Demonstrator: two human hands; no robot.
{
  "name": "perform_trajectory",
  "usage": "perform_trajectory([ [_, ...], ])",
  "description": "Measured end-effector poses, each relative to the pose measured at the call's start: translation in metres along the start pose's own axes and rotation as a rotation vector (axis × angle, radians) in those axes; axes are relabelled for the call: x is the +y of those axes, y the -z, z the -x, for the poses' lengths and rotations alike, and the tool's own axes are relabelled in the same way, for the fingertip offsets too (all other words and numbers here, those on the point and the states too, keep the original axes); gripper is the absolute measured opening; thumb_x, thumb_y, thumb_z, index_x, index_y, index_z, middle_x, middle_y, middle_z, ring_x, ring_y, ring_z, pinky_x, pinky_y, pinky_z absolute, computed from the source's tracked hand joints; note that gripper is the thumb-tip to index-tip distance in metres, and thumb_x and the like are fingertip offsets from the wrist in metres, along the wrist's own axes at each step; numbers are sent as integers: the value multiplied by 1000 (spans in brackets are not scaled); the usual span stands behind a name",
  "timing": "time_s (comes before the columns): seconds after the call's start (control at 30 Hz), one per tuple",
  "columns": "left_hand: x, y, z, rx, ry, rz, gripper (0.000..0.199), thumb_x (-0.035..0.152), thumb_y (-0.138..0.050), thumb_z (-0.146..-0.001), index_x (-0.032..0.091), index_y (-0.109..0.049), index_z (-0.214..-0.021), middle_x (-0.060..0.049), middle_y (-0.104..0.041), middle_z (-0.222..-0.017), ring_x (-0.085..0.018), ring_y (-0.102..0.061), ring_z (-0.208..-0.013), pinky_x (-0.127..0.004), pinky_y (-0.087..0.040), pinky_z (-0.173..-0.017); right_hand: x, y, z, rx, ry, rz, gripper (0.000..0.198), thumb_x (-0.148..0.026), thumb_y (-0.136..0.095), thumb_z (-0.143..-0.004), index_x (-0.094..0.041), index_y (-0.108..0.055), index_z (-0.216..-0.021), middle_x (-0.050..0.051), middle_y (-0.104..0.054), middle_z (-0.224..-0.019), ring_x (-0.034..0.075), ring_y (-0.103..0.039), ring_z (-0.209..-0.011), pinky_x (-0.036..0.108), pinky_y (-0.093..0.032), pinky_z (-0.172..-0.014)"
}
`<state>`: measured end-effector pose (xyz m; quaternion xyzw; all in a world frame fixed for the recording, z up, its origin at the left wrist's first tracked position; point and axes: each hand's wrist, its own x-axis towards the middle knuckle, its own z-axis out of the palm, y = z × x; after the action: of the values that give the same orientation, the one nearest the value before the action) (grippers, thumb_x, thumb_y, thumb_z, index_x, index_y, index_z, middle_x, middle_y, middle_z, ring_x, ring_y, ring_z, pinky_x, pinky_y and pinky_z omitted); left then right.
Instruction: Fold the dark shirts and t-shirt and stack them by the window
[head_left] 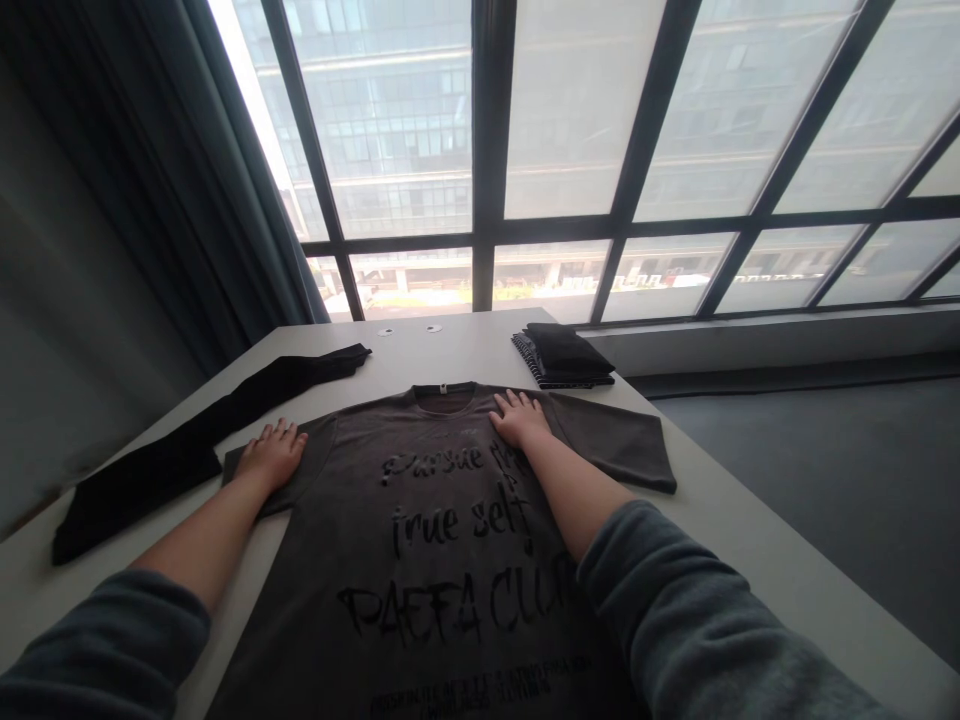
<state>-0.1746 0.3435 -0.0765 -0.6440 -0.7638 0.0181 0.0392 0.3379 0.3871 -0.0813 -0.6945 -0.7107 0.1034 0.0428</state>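
A dark grey T-shirt with black printed lettering lies spread front side up, its neckline toward the window. My left hand rests flat on the sleeve at the left, fingers stretched out. Near the collar, my right hand presses flat on the shoulder at the right, its fingers spread. Neither hand grips the cloth. The right sleeve lies flat beyond my right wrist. The shirt's lower hem is out of view, and my right forearm covers part of the print.
The shirt lies on a white table. Black trousers stretch along its left side. A folded stack of dark clothes sits at the far right edge. Two small round fittings are at the back. Large windows and a dark curtain stand behind.
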Motion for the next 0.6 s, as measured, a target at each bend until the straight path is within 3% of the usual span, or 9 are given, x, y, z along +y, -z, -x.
perform_trajectory([
  [0.1,21,-3,-7,16,-160,35,69,43,-16,-106,8,-29,-164,-13,-20,-173,-29,-16,-161,-46,-22,-128,0,1,1,-5,2,8,74,-66,-23,-103,-30,-20,-168,3,-8,-176,31,-8,-161,52,-5,-128],
  [0.23,43,-11,-14,-18,-306,74,67,41,-15,-106,11,-34,-163,-10,-31,-170,-21,-25,-159,-37,-25,-127,1,0,0,-4,4,17,76,-69,-22,-103,-31,-20,-168,4,-8,-176,31,-9,-161,52,-5,-128],
  [0.4,40,-16,-21,-30,-272,73,66,41,-17,-106,12,-39,-161,-13,-33,-169,-27,-25,-159,-46,-24,-127,2,-1,-1,0,8,21,74,-68,-25,-103,-32,-21,-168,4,-9,-176,31,-9,-161,52,-6,-128],
  [0.6,9,-21,-18,-11,-134,33,63,35,-21,-105,9,-42,-159,-21,-37,-166,-34,-29,-156,-55,-27,-123,2,-1,-1,14,13,6,72,-65,-26,-104,-30,-22,-167,5,-10,-176,32,-9,-161,52,-6,-128],
])
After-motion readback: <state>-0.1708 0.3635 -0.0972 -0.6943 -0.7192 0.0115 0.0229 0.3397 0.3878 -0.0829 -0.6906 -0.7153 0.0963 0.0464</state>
